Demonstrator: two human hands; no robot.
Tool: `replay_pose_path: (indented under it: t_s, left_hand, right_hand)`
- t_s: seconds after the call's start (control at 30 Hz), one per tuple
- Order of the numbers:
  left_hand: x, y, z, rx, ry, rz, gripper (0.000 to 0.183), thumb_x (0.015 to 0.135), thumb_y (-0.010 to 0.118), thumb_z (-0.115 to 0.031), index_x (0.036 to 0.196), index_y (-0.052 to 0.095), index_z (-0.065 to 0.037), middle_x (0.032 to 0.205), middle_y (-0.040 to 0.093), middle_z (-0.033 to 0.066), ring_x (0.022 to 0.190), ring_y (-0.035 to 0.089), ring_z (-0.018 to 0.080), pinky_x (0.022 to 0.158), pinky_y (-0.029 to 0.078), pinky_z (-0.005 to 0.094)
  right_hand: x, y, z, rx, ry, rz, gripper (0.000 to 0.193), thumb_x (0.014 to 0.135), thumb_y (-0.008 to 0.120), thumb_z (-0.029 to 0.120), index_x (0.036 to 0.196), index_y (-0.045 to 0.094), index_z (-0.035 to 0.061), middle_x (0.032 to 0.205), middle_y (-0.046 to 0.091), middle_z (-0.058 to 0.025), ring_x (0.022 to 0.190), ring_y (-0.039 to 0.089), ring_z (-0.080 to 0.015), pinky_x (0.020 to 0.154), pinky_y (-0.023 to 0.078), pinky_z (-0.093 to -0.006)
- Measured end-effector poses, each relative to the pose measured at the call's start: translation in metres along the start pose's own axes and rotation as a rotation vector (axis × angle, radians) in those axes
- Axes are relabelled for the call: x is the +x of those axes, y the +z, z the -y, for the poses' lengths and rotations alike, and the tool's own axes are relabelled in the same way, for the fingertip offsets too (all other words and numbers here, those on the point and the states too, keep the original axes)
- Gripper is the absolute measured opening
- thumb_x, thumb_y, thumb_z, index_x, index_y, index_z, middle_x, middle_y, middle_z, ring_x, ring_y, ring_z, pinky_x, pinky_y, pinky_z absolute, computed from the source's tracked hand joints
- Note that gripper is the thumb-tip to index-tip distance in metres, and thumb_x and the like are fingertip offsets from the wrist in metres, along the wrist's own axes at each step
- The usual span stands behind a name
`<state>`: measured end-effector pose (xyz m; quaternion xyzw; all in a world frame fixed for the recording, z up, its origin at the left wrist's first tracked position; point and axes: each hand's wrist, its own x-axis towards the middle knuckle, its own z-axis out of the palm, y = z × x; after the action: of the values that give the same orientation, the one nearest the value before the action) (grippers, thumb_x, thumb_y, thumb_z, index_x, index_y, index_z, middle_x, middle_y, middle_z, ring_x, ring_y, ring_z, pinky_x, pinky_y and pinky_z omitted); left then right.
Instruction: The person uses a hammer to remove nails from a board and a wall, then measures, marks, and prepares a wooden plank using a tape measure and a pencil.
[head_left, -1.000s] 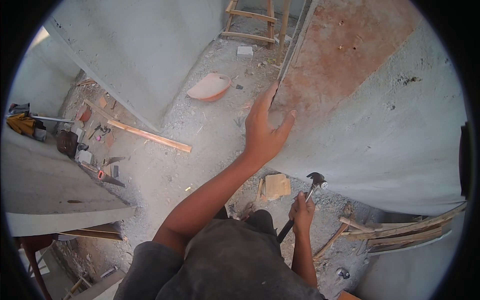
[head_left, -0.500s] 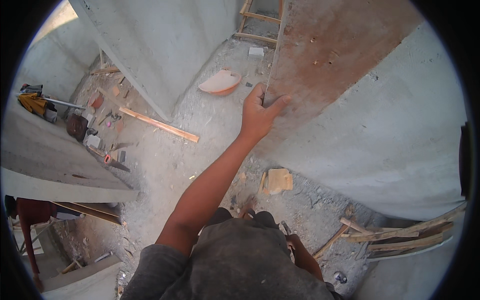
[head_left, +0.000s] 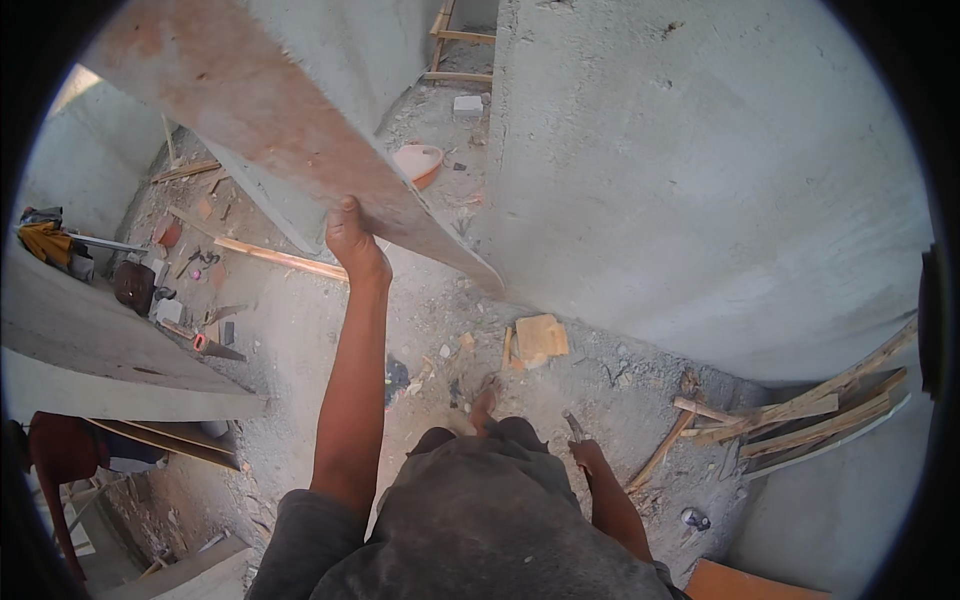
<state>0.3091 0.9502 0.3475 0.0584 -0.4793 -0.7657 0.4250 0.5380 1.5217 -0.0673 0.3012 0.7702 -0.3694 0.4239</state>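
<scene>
My left hand (head_left: 358, 245) grips the lower edge of a long reddish-brown board (head_left: 270, 120), thumb up on its face. The board slants from the upper left down to a corner near the foot of the grey wall (head_left: 690, 190). Low at my right side, my right hand (head_left: 588, 456) is closed on what looks like a hammer (head_left: 573, 425); its grey metal end sticks out above the fingers, and the rest is mostly hidden.
An orange basin (head_left: 422, 165) stands beyond the board. A yellowish block (head_left: 540, 340) lies ahead of my feet. Planks (head_left: 820, 430) are stacked at right; a saw (head_left: 215, 347) and rubble lie at left. Another person (head_left: 65, 450) bends at the far left.
My left hand has swung the board leftward, away from the grey wall, uncovering the wall's face. The right hand still holds its tool, now more in sight.
</scene>
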Motion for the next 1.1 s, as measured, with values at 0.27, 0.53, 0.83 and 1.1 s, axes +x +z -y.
replay_pose_path:
  t_s: [0.27,0.53,0.83,1.1]
  left_hand:
    - [0.034,-0.068,-0.011,-0.109,-0.064,-0.079,0.093,0.096,0.046,-0.073,0.160,0.017,-0.013,0.165,0.020,0.0122,0.151,0.023,0.0305,0.123,0.022,0.0524]
    - [0.058,-0.049,-0.019,0.029,-0.069,-0.023,0.089,0.099,0.042,-0.070,0.162,0.011,-0.014,0.167,0.014,0.0123,0.154,0.018,0.0300,0.126,0.018,0.0492]
    - [0.039,0.079,0.015,0.118,-0.141,0.209,0.071,0.102,0.057,-0.052,0.146,0.041,0.001,0.144,0.048,0.0131,0.138,0.041,0.0232,0.117,0.028,0.0412]
    - [0.049,0.203,0.086,0.784,0.274,0.354,0.102,0.094,0.074,-0.036,0.160,0.006,0.003,0.167,0.007,0.0261,0.155,0.011,0.0371,0.125,0.012,0.0454]
  right_hand:
    - [0.009,-0.005,-0.111,-0.778,-0.277,0.123,0.025,0.086,0.070,0.022,0.099,0.073,0.0007,0.074,0.070,-0.0136,0.061,0.069,-0.0250,0.056,0.053,-0.0405]
    - [-0.017,0.019,-0.122,-0.668,0.209,0.245,0.016,0.075,0.072,0.011,0.086,0.077,-0.0006,0.080,0.073,-0.0176,0.070,0.072,-0.0279,0.062,0.053,-0.0428]
    - [0.024,0.018,0.029,-0.201,0.084,-0.065,0.018,0.082,0.072,0.014,0.083,0.071,-0.0036,0.072,0.068,-0.0181,0.061,0.068,-0.0275,0.054,0.051,-0.0434]
    - [-0.013,0.044,0.239,0.146,-0.232,-0.156,0.038,0.088,0.065,0.034,0.083,0.068,-0.0037,0.071,0.068,-0.0207,0.061,0.069,-0.0350,0.059,0.053,-0.0459]
